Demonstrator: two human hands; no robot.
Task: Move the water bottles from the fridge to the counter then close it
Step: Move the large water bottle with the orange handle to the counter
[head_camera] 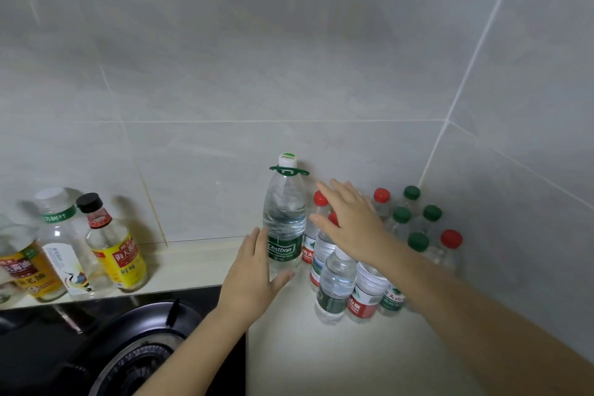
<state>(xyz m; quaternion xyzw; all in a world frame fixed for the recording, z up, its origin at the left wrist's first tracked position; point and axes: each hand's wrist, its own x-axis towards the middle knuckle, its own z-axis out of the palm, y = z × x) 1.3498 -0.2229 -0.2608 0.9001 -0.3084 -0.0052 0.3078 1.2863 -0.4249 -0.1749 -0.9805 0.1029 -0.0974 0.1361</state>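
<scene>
Four straight fingers [257, 243] of the left hand [252, 273] lie flat against the left side of the big bottle [284, 225], level with its green label. The thumb reaches out in front of its base. No finger curls round the bottle, so the hand is open against it rather than gripping it. Just right of the big bottle, the fingers [329, 194] of the right hand [350, 222] are spread and straight, palm down, and hold nothing. This hand is over the small bottles [336, 286], and I cannot tell whether the palm touches the caps beneath it. Both forearms run back from the big bottle toward the viewer, the left one passing over the stove [128, 350]. The big bottle stands upright on the pale counter [321, 360], with a white cap and a green ring at its neck. It is close to the tiled wall [225, 90] behind it. The small bottles stand upright in a tight cluster to the right of the big bottle, the nearest just beside it and the farthest back in the wall corner. Their caps are red, green and, on the one nearest the viewer, white. The black stove lies to the left of the big bottle and nearer the viewer. Well to the left of the big bottle, a row of sauce bottles [115, 244] stands on a ledge [186, 264] along the wall.
</scene>
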